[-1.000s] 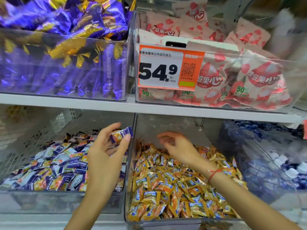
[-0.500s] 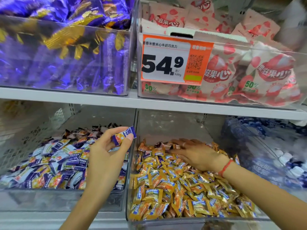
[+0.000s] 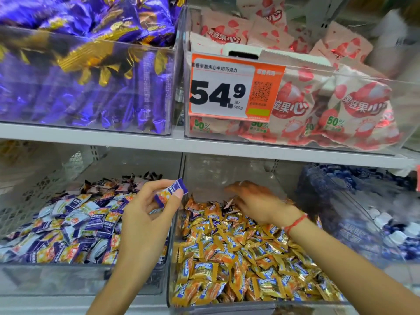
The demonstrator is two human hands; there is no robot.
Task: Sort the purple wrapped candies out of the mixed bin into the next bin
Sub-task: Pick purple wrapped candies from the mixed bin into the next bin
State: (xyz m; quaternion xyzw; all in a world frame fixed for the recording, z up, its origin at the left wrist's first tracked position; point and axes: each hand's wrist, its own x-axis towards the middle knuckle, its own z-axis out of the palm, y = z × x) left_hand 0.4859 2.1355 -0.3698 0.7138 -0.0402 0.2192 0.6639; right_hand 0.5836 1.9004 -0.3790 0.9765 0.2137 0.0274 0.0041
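My left hand (image 3: 145,214) is raised above the wall between the two lower bins and pinches one purple wrapped candy (image 3: 171,193) between thumb and fingertips. The left bin (image 3: 68,277) holds purple and white candies. The mixed bin (image 3: 176,226) to its right is full of gold wrapped candies (image 3: 227,258). My right hand (image 3: 259,204), with a red string at the wrist, hovers blurred over the back of the gold pile, fingers drooping. Its fingertips are at a dark wrapper (image 3: 228,205) sticking up from the pile; I cannot tell whether they grip it.
A white shelf board (image 3: 136,138) runs right above the lower bins, limiting headroom. On it stand a bin of large purple packs (image 3: 91,87) and a bin of pink packs (image 3: 341,105) with an orange price tag (image 3: 231,87). A bin of blue candies (image 3: 363,212) sits far right.
My right hand, flat in the gold pile half a second ago, has lifted slightly at the back of the bin. My left hand keeps the purple candy in about the same place.
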